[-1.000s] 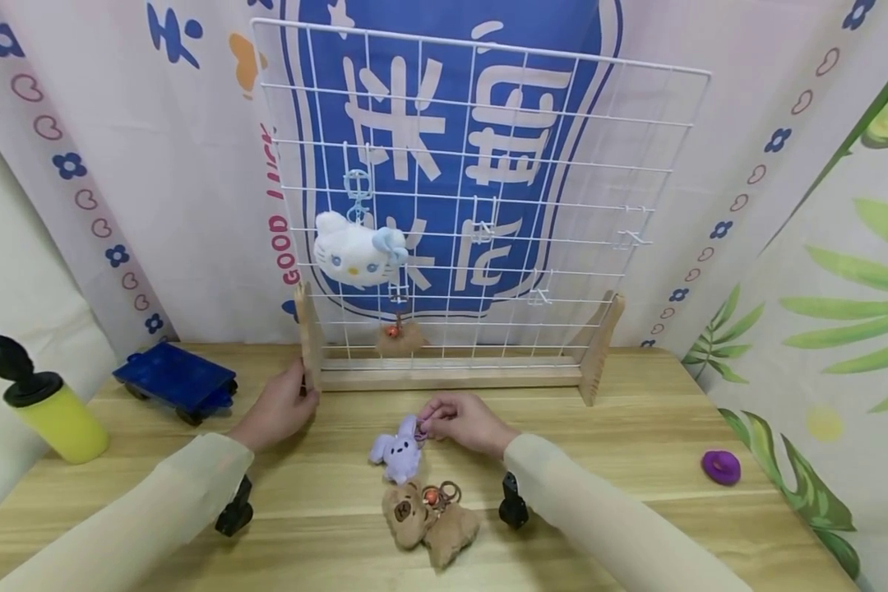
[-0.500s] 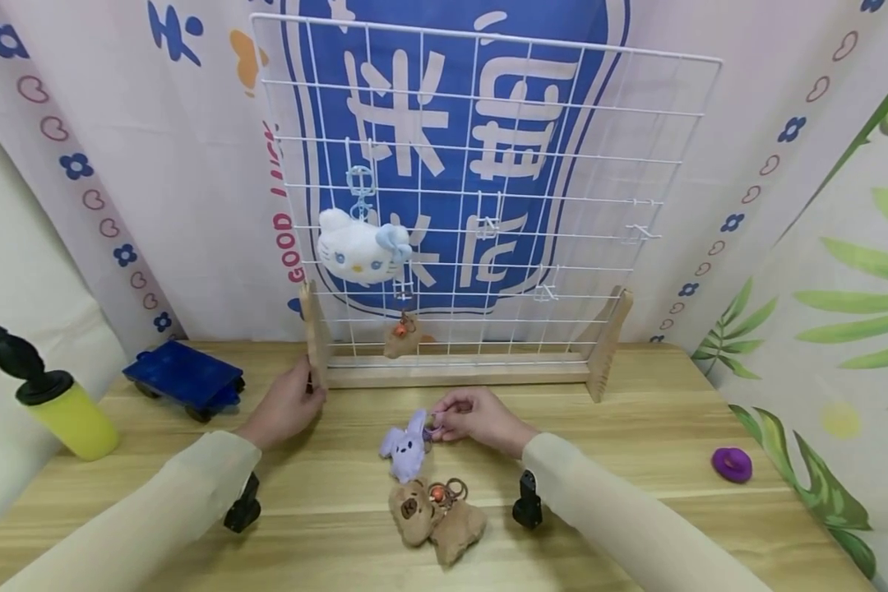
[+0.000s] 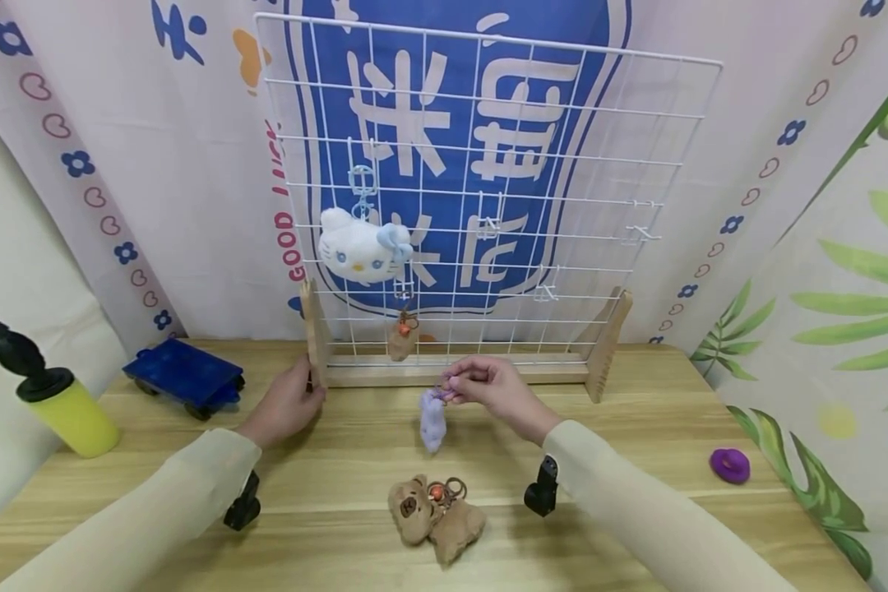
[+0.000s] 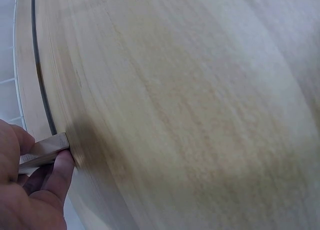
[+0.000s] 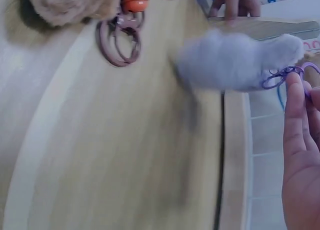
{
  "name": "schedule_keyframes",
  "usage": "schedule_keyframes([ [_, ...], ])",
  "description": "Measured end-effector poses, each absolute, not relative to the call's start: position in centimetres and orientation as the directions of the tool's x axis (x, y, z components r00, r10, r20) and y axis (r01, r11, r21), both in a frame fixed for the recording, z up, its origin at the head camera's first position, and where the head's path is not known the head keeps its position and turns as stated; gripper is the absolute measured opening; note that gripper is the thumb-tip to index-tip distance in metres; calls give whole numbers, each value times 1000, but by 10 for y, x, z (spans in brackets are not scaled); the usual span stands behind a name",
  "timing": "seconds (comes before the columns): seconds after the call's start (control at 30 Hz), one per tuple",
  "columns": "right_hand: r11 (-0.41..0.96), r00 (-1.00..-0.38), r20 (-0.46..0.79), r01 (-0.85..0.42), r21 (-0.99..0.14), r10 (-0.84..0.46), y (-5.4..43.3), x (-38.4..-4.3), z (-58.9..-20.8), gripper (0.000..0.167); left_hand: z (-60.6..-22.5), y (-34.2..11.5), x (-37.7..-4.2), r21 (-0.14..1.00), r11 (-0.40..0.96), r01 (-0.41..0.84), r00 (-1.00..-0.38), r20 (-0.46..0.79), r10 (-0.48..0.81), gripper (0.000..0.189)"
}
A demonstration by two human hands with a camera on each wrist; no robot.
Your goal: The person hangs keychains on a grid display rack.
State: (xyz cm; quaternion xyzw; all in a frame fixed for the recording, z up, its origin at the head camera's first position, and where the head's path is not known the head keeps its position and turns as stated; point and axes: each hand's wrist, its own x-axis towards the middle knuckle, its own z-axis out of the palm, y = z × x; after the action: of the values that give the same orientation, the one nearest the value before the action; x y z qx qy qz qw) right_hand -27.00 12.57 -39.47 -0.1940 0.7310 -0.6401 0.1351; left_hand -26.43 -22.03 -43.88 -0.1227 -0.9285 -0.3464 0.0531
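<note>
My right hand (image 3: 499,393) pinches the purple clasp of a lavender plush bunny keychain (image 3: 432,422), which dangles over the table. The bunny (image 5: 220,62) is blurred in the right wrist view. My left hand (image 3: 287,403) grips the left wooden foot (image 4: 47,149) of a white wire grid rack (image 3: 533,105). On the rack hang a white cat-head plush (image 3: 360,251) with a blue bow and, lower, a small brown plush keychain (image 3: 403,339) with an orange bell. Two brown plush pieces, one a bear (image 3: 413,510), lie on the table near me with rings and an orange bell.
Several wire hooks, such as one bare hook (image 3: 488,226), sit on the grid. A blue toy cart (image 3: 185,376) and a yellow pump (image 3: 70,415) stand at the left. A small purple hat-shaped object (image 3: 730,465) lies at the right.
My right hand has lifted the bunny keychain off the table, up and toward the rack. The brown plush on the rack has turned. My left hand keeps its grip on the foot.
</note>
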Motion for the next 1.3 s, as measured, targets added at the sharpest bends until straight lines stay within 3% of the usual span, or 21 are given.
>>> schedule_keyframes([
  [0.2,138,-922,75,-137,-981,-379,129,-265,-370,24,-441,-222,-265,621,732,282,-959,207,195,53],
  [0.5,96,-935,217,-252,-963,-280,144,-262,-321,28,-442,-221,-265,627,729,275,-961,202,189,50],
  [0.67,21,-942,257,-267,-963,-216,152,-264,-297,29,-441,-220,-264,629,726,278,-960,202,192,50],
  [0.87,-58,-937,320,-315,-947,-140,158,-268,-270,18,-440,-219,-264,621,734,276,-961,201,191,51],
  [1.3,-98,-916,399,-393,-914,-48,153,-281,-246,13,-437,-219,-263,626,732,269,-963,187,194,52],
])
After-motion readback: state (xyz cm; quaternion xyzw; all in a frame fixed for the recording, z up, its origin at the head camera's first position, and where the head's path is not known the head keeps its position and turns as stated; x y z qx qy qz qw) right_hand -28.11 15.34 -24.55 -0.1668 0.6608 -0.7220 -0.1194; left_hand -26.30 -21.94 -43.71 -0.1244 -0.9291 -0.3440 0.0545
